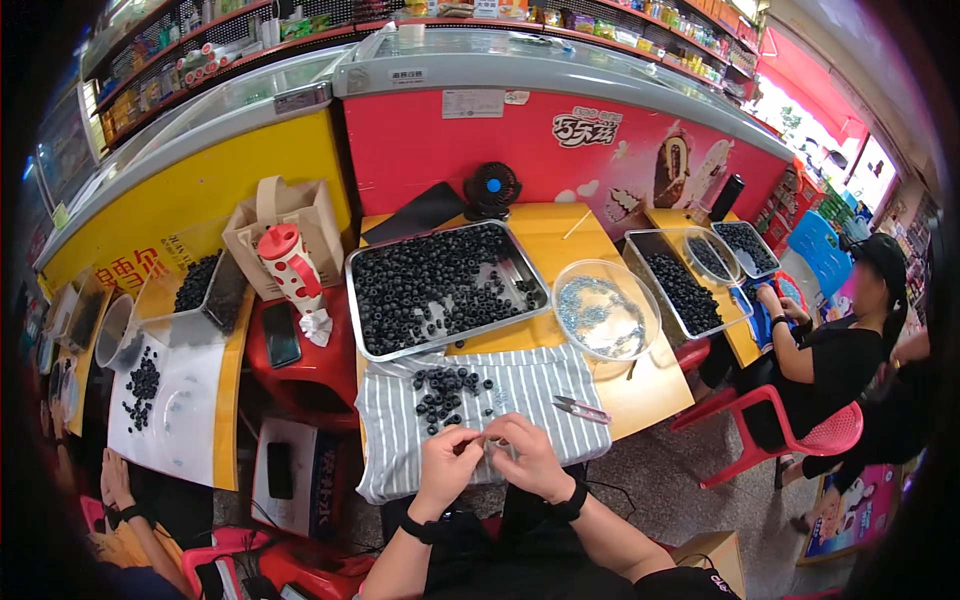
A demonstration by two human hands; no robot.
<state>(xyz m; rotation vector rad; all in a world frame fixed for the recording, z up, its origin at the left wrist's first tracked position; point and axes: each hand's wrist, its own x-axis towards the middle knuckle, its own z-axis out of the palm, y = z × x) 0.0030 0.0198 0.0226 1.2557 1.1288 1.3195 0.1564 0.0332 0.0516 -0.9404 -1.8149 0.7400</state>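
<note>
While both hands meet over the near edge of the striped cloth (388, 408), the left hand (452, 468) has thumb and forefinger brought together, and the right hand (527, 460) pinches close beside it. Whatever lies between the fingertips is too small and too covered to identify; whether it includes a thread or wire cannot be told.

The black ring-shaped beads (450, 378) lie loose on the cloth, just beyond the fingertips; a far larger stock fills most of the metal tray (400, 354) behind. The snips (583, 410), with a pink handle, rest on the cloth to the right, touching neither hand.

In this inspector's judgement, the step is fine two-handed fingertip work. It calls for one hand steadying the piece while the other adjusts it, with the wrists low and the work above the cloth, where a dropped bead should be less likely to roll. Loose beads are best kept clear of the fingers, the snips' points away from the knuckles, and the sleeves off the clear round tub (622, 352).
</note>
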